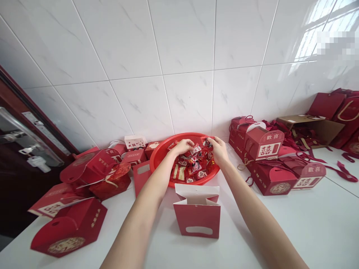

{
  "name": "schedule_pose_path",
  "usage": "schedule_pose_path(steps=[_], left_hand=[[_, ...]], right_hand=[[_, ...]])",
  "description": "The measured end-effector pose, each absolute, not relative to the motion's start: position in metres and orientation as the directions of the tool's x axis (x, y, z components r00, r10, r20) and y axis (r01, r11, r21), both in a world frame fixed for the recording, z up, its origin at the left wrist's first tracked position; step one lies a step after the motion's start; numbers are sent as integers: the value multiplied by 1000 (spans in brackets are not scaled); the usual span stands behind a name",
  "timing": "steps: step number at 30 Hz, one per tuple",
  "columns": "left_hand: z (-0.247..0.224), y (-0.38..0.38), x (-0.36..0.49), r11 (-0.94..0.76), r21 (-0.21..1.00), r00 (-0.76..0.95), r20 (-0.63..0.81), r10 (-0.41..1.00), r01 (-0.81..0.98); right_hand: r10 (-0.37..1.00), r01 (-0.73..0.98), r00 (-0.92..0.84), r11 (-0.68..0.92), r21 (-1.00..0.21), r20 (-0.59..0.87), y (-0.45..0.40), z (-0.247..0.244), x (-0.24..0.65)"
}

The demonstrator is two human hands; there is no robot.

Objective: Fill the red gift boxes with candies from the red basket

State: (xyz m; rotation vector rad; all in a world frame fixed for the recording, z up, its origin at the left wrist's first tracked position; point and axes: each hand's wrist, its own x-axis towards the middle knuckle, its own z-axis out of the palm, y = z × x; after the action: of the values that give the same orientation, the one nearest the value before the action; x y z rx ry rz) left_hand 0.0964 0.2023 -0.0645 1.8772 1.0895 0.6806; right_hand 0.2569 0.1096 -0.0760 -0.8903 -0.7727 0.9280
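A round red plastic basket (155, 164) stands against the tiled wall, holding many small wrapped candies (193, 166). My left hand (183, 146) is inside it, its fingers curled over a wrapped candy at the fingertips; the thumb side is partly hidden. At the basket's right rim, my right hand (220, 149) pinches a red wrapped candy (206, 138) between thumb and fingers. Closer to me, between my forearms, a red paper gift box (198, 216) stands upright with its white-lined top open and an oval window in its front. Neither hand touches this box.
Several red gift boxes (81, 216) crowd the left of the white table, beside a dark door (17, 164) with keys in its lock. More boxes (263, 145) are stacked on the right. Behind them are a cardboard carton (328, 129), loose ribbons (343, 172) and red bags (349, 112).
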Motion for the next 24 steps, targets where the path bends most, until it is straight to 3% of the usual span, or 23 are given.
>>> schedule_pose_path(steps=[13,24], left_hand=[[-59,205,90,-277,877,433,90,897,393],[-43,191,98,-273,951,403,196,894,143]], right_hand=[[907,-354,393,301,-886,151,110,-76,258],[917,-384,359,315,-868,173,107,-72,256]])
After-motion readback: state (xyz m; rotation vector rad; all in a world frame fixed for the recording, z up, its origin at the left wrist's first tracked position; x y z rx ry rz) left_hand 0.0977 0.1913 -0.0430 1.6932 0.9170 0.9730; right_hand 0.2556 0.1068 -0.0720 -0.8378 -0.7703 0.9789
